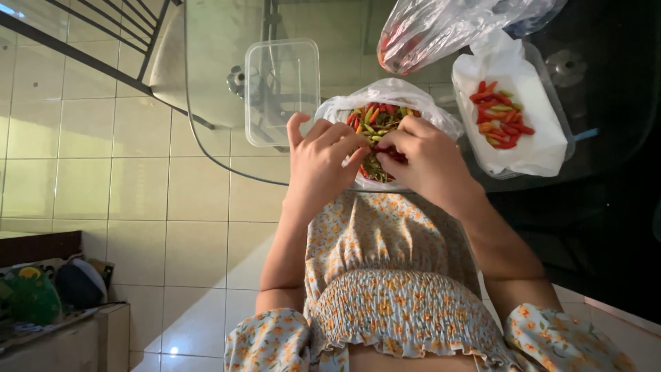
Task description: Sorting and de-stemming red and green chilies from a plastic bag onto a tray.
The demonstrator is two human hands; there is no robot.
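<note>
My left hand (321, 160) and my right hand (421, 157) meet over a white plastic bag (392, 93) full of red, green and orange chilli peppers (375, 117) on a glass table. Both hands pinch at one small red chilli (387, 150) between their fingertips. To the right, a container lined with white paper (530, 148) holds a small heap of red and orange chillies (501, 125).
A clear plastic lid (281, 89) lies left of the bag on the glass table (213, 83). A clear bag with red contents (441, 31) sits at the back. Tiled floor lies below, with a cluttered shelf (48, 303) at bottom left.
</note>
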